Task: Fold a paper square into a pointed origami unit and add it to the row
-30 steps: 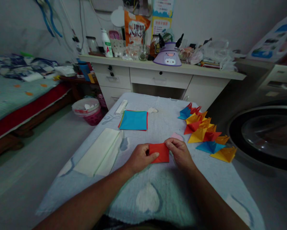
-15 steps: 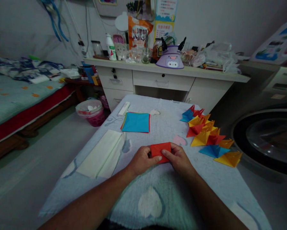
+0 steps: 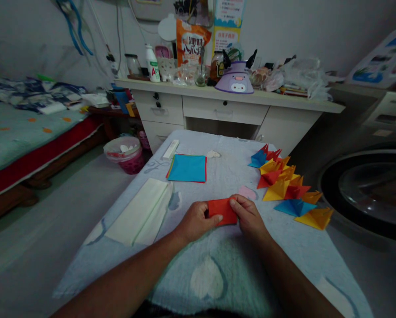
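Note:
A small folded piece of red origami paper is held up between both hands over the cloth-covered table. My left hand pinches its left side, thumb on the near face and fingers behind. At its upper right corner my right hand grips the edge between thumb and fingers. Beyond my hands lies a stack of square origami paper, blue on top with red and yellow edges showing. Folded paper cranes in red, yellow, orange and blue stand in a cluster along the table's right side.
White folded sheets lie at the left of the tablecloth. A small white box sits near the far left corner. Past the table stands a cluttered white desk; a washing machine is on the right, a pink bin on the left.
My right thumb has moved from the middle of the red paper to its upper right corner, baring more of its face. My left hand keeps its hold.

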Available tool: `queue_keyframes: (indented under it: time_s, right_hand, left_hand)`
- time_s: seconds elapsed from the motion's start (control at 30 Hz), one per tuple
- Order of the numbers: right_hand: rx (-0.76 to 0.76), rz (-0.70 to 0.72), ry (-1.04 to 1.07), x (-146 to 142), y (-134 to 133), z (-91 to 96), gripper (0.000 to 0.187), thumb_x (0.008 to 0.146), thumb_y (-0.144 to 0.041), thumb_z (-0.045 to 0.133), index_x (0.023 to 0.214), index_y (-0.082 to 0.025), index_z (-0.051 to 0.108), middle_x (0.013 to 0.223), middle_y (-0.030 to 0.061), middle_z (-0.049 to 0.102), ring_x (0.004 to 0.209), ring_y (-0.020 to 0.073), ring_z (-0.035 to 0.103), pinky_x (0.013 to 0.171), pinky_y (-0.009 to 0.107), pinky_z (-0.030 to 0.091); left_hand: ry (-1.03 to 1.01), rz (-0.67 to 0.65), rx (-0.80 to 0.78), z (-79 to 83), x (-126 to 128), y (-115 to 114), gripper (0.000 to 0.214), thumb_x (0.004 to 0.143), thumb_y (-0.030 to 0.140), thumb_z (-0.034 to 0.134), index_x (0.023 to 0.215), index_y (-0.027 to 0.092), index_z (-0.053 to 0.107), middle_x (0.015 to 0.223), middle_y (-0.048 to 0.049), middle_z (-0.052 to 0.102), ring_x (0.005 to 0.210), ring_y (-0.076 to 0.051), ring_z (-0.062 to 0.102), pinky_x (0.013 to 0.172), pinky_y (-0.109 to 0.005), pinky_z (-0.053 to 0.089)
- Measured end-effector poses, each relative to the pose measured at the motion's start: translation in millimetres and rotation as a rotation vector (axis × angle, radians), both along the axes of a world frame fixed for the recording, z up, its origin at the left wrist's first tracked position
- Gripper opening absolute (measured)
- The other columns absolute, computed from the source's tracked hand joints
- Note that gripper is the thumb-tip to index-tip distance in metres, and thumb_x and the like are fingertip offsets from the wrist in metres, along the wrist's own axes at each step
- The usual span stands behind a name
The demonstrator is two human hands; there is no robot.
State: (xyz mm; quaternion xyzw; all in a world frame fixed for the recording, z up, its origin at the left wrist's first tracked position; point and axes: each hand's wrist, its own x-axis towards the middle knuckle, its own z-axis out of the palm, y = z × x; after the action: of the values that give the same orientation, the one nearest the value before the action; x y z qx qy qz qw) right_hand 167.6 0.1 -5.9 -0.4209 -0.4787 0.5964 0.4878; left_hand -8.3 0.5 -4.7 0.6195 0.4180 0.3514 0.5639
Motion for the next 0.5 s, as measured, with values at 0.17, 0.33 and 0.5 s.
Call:
queue_keyframes:
  time_s: [0.17, 0.33, 0.5]
  right_hand:
    - [0.026, -0.028, -0.021, -1.2, 0.7, 1.1, 0.033, 0.077, -0.049, 0.071, 0.071, -0.020, 0.058, 0.060, -0.0044, 0.051, 0.053, 0.0098, 0.041, 0.051, 0.023, 0.032]
    - [0.025, -0.065, -0.033, -0.6, 0.2, 3.9, 0.035, 0.076, -0.050, 0.071, 0.068, -0.020, 0.056, 0.059, -0.0039, 0.050, 0.053, 0.0104, 0.040, 0.051, 0.023, 0.032]
    - [0.028, -0.077, -0.014, 0.4, -0.1, 2.6, 0.037, 0.084, -0.053, 0.062, 0.068, -0.020, 0.056, 0.059, -0.0036, 0.046, 0.054, 0.0111, 0.039, 0.052, 0.023, 0.034]
  left_hand:
    - [-0.007, -0.008, 0.007, -0.4, 0.1, -0.2, 0.026, 0.076, 0.026, 0.063, 0.094, 0.010, 0.071, 0.081, -0.0034, 0.070, 0.069, -0.016, 0.061, 0.067, -0.026, 0.047]
    - [-0.001, -0.023, 0.017, -6.9, 0.2, 0.2, 0.028, 0.076, 0.029, 0.064, 0.096, 0.010, 0.071, 0.083, -0.0046, 0.071, 0.072, -0.017, 0.063, 0.067, -0.027, 0.048]
    - [-0.032, -0.002, 0.017, -8.7, -0.7, 0.7, 0.028, 0.076, 0.032, 0.068, 0.094, 0.012, 0.073, 0.085, -0.0055, 0.072, 0.078, -0.020, 0.065, 0.069, -0.028, 0.051]
